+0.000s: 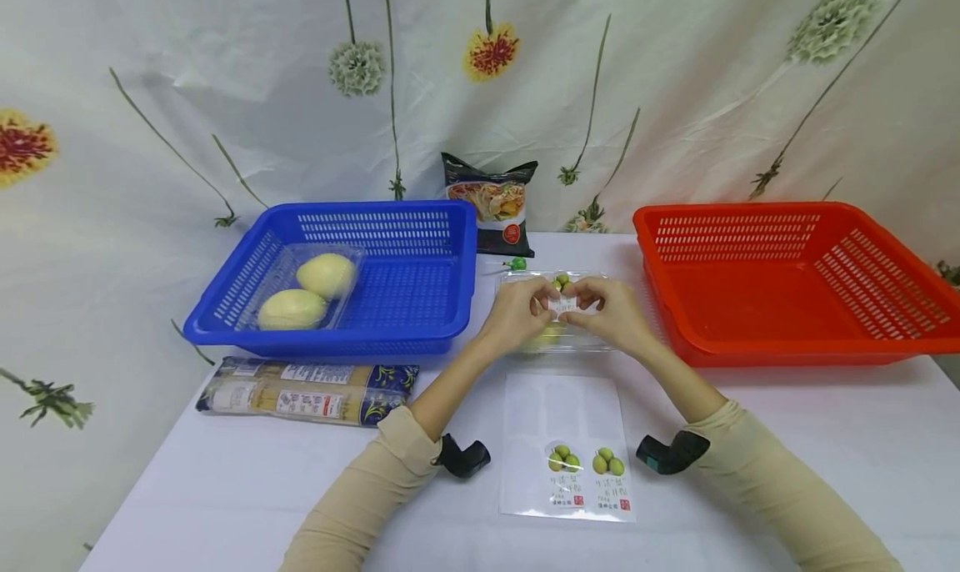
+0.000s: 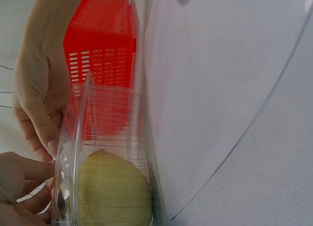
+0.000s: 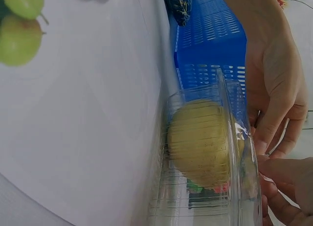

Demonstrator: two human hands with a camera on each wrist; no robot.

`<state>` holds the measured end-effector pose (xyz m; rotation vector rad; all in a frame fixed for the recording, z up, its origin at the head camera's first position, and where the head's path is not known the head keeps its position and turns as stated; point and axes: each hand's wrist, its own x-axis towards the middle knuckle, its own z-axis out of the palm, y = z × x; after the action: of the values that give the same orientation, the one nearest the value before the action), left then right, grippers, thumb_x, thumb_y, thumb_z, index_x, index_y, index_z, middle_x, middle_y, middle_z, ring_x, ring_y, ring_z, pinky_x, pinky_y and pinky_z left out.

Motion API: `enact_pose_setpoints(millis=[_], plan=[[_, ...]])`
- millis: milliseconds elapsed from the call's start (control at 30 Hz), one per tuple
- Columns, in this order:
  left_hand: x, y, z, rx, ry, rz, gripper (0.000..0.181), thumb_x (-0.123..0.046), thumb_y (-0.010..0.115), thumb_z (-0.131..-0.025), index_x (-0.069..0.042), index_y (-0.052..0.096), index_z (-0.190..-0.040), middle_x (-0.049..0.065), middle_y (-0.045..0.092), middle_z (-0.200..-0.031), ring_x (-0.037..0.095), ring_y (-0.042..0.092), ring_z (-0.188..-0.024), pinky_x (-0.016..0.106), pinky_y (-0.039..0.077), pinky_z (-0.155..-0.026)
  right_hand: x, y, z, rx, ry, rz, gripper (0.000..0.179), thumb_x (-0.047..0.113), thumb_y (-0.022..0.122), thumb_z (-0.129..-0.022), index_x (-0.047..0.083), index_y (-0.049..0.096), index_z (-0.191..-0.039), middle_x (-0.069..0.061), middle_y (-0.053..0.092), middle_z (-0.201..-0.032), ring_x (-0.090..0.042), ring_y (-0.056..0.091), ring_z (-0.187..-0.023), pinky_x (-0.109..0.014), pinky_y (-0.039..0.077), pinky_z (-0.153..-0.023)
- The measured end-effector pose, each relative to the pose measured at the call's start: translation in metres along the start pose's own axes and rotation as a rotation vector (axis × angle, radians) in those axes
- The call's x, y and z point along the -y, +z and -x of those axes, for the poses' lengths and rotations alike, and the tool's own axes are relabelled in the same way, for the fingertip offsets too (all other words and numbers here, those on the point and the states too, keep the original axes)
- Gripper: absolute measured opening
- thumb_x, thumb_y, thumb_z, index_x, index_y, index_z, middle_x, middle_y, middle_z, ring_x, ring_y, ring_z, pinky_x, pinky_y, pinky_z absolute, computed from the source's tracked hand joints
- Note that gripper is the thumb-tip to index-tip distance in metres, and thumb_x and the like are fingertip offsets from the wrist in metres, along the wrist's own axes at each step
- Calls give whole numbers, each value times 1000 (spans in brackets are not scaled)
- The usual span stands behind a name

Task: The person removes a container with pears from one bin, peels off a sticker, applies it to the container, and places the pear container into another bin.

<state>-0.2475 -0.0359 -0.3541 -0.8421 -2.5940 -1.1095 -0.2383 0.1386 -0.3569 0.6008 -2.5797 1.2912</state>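
My left hand [image 1: 517, 309] and right hand [image 1: 611, 313] meet over a clear plastic clamshell box [image 1: 585, 343]. Between their thumbs and fingertips they pinch the two sides of a small white sticker [image 1: 562, 305] printed with green fruit and writing. Under the lid lies a rounded yellow fruit [image 2: 115, 189], also visible through the ridged wall in the right wrist view. Fingertips of both hands are right at the lid's top. Below the box, a sticker sheet [image 1: 562, 422] lies flat on the table, with two like stickers at its lower edge.
On the left, a blue basket [image 1: 390, 334] holds a clear box with two yellow fruits [image 1: 292, 309]. A red basket [image 1: 787, 351] stands on the right. Behind the box is a black noodle packet [image 1: 491, 205] with a small green item [image 1: 517, 263]. A noodle pack [image 1: 307, 390] lies front left.
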Motion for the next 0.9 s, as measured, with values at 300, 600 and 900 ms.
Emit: enact_pose_setpoints(millis=[300, 600, 900], plan=[[-4, 0, -1, 68, -38, -100, 21, 1, 70, -76, -1, 67, -96, 6, 66, -77, 15, 57, -67, 23, 45, -64, 1, -1, -1, 68, 7, 101, 29, 7, 78, -75, -3, 68, -100, -13, 65, -84, -28, 57, -80, -44, 51, -75], [-12, -2, -4, 111, -156, -291, 28, -17, 75, -79, -5, 67, -103, 12, 67, -97, 27, 59, -97, 40, 47, -86, 5, -4, -5, 123, 108, 190, 39, 16, 78, -77, 0, 65, -110, -17, 67, -92, -31, 58, -85, -42, 52, -76], [-9, -6, -6, 286, -289, -451, 41, -40, 62, -89, -25, 61, -128, 12, 41, -144, 37, 29, -131, 57, 35, -95, 4, -6, -8, 181, 68, 307, 34, 20, 76, -79, 2, 71, -107, -17, 68, -98, -34, 56, -94, -45, 47, -80]])
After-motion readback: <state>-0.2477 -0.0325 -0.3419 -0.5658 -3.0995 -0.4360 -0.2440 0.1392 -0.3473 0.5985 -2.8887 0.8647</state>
